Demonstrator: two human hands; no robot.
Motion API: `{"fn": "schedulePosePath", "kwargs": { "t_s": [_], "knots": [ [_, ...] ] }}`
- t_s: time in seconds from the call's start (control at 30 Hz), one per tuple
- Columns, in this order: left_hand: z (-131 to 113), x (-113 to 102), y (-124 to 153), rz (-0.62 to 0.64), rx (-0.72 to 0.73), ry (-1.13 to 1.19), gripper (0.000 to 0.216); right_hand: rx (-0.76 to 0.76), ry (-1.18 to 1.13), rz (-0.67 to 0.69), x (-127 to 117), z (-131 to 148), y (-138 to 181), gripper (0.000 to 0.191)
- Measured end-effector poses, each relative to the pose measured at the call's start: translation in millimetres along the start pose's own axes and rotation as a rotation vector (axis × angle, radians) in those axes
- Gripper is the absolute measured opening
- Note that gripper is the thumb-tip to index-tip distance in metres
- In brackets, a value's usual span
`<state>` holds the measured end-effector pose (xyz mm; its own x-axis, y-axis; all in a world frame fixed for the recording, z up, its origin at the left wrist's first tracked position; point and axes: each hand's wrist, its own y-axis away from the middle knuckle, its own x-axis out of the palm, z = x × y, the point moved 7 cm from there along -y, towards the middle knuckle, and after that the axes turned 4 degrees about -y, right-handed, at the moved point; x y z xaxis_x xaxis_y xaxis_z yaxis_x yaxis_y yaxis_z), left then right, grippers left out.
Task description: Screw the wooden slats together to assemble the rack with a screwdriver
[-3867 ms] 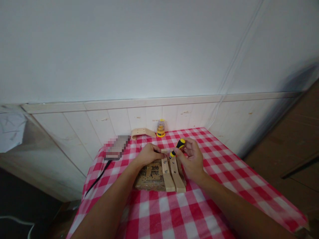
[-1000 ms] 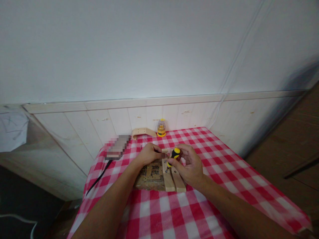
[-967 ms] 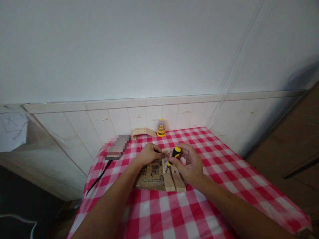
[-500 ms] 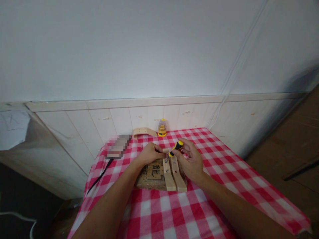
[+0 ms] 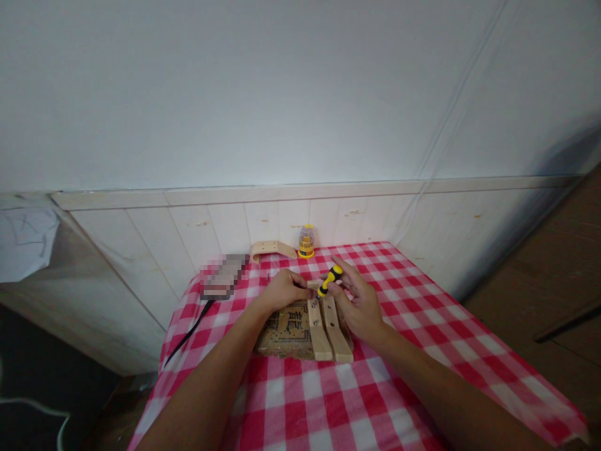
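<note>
My right hand holds a yellow-and-black screwdriver between thumb and fingers, with the index finger raised off the handle. The screwdriver leans, its tip down at a screw in the left of two pale bent wooden pieces. Beside it lies the right wooden piece, with holes along it. Both rest on a brown board with dark printed characters. My left hand is closed, its fingertips pinching at the far end of the left wooden piece near the screwdriver tip; exactly what they grip is partly hidden.
A red-and-white checked cloth covers the table. At the back stand a curved wooden piece and a clear-and-yellow bit container, close to the white panelled wall. A blurred-out flat object with a black strap lies at the left.
My right fingers have shifted on the screwdriver handle, and the index finger has lifted up. The screwdriver tip stays at the same screw. My left hand has hardly moved.
</note>
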<state>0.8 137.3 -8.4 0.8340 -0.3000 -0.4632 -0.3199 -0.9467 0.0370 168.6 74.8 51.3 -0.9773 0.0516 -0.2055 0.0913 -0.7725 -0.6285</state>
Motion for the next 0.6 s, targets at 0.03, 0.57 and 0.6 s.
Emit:
{"fn": "schedulePosePath", "kwargs": {
  "t_s": [0.03, 0.57, 0.6],
  "knots": [
    [0.1, 0.3, -0.3, 0.007, 0.008, 0.006, 0.028, -0.010, -0.011, 0.021, 1.1, 0.6, 0.5, 0.048],
    [2.9, 1.6, -3.2, 0.027, 0.054, 0.022, 0.031, -0.077, -0.026, 0.071, 5.5, 3.5, -0.9, 0.041],
    [3.2, 2.0, -3.2, 0.031, 0.057, 0.029, 0.031, -0.078, -0.023, 0.068, 5.5, 3.9, -1.1, 0.041]
  ]
}}
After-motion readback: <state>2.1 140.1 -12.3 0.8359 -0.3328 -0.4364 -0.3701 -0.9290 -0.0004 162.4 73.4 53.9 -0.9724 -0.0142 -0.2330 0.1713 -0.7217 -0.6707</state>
